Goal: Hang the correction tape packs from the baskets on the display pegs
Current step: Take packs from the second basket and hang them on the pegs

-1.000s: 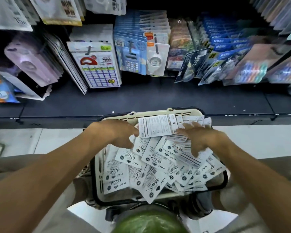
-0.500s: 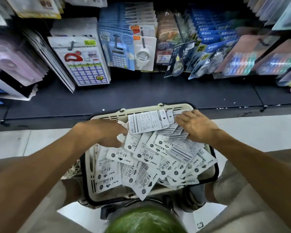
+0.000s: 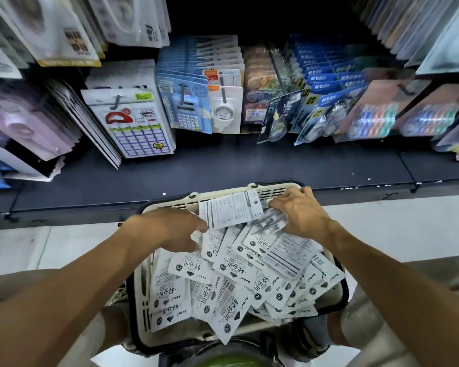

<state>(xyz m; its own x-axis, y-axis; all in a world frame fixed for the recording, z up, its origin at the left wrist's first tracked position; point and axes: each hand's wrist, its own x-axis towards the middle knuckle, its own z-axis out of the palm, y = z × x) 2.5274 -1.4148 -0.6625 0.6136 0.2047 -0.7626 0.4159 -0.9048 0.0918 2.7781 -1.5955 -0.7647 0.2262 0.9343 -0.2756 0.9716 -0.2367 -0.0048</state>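
Now both your hands are in the basket (image 3: 252, 190) of packs (image 3: 223, 295).
Your left hand (image 3: 174, 229) pinches one pack (image 3: 229, 209) at the far rim; your right hand (image 3: 300, 213) grips several beside it.

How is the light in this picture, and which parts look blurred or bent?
Head view: the white correction tape packs in the cream plastic basket are bright and sharp; the back of the dark display shelf falls into shadow; the right hand smears the packs under it; the wide lens stretches the hanging cards at the edges.
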